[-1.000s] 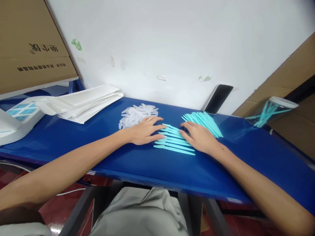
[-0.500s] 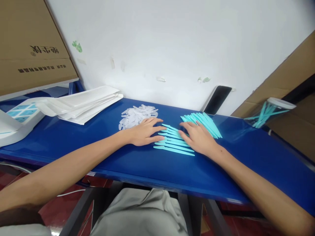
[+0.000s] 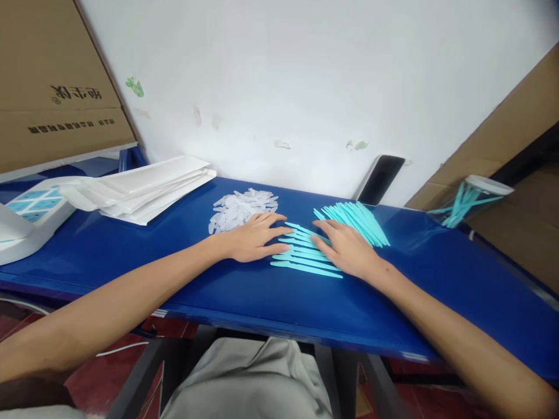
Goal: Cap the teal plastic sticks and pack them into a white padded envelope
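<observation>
Several turquoise plastic sticks lie side by side in a row on the blue table. At their left ends rests my left hand, fingers spread, fingertips touching some of them. My right hand is over their right ends, fingers apart, and covers part of the row. Behind my right hand is a denser bundle of turquoise sticks. A heap of small whitish translucent pieces lies just behind my left hand.
White paper sleeves and a white device stand at the left, beside a cardboard box. A phone leans on the wall. A clear container with turquoise sticks lies at the right.
The view has shifted slightly. My right hand has moved very little, a touch left with its index finger nearer the bundle; my left hand stays at the row's left ends.
</observation>
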{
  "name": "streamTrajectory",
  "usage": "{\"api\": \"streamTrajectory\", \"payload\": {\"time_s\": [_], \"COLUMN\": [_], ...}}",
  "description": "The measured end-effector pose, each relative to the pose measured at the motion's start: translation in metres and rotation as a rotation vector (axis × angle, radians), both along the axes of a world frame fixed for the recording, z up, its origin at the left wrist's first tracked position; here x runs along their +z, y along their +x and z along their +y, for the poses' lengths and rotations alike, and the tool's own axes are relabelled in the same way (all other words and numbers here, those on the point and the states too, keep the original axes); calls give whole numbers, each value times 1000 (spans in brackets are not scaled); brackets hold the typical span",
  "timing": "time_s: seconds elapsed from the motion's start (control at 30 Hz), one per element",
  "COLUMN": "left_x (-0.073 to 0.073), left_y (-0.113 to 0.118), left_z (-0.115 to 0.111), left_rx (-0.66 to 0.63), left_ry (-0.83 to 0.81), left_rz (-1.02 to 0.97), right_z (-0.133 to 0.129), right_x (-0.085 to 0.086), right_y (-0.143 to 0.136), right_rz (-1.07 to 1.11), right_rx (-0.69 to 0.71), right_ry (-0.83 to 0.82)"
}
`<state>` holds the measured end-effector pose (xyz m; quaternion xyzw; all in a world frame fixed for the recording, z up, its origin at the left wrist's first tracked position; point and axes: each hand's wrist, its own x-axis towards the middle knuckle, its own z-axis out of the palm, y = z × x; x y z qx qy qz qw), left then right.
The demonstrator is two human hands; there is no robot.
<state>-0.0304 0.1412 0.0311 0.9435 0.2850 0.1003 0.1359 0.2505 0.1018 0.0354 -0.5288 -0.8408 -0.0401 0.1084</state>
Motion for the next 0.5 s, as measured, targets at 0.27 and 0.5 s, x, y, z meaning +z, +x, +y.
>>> {"api": "streamTrajectory", "payload": {"time_s": [0.27,0.5], "left_x": [1,3], "left_y": [0,2], "left_z": [-1,-2], "left_rx": [3,-1], "left_ry": [29,10], "left_rz": [-9,7], "right_z": [3,5], "right_x": [0,-3], "right_y": [3,5], "right_rz": [213,246], "right_rx": [265,339], "right_ry": [-110,-127]}}
